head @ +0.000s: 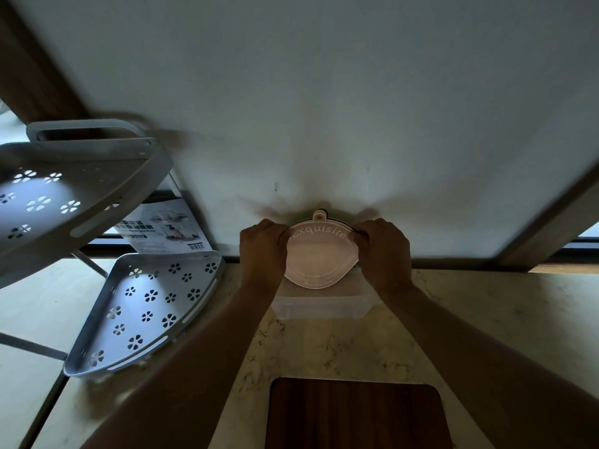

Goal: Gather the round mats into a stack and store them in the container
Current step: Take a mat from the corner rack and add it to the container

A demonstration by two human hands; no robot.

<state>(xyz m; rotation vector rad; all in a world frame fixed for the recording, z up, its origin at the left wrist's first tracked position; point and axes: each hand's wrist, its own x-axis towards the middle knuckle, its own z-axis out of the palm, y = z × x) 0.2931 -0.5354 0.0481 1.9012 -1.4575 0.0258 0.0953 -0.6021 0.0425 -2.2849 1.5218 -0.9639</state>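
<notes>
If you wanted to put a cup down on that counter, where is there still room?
The marble counter lies bare right of the clear container, and between the container and the wooden board. It is crowded on the left, where the flower-punched shelf rack stands, and at the wall, where both hands hold the mats.

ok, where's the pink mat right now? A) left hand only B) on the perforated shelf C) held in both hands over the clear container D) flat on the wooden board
C: both the left hand and right hand grip the mat by its edges, above the clear container.
</notes>
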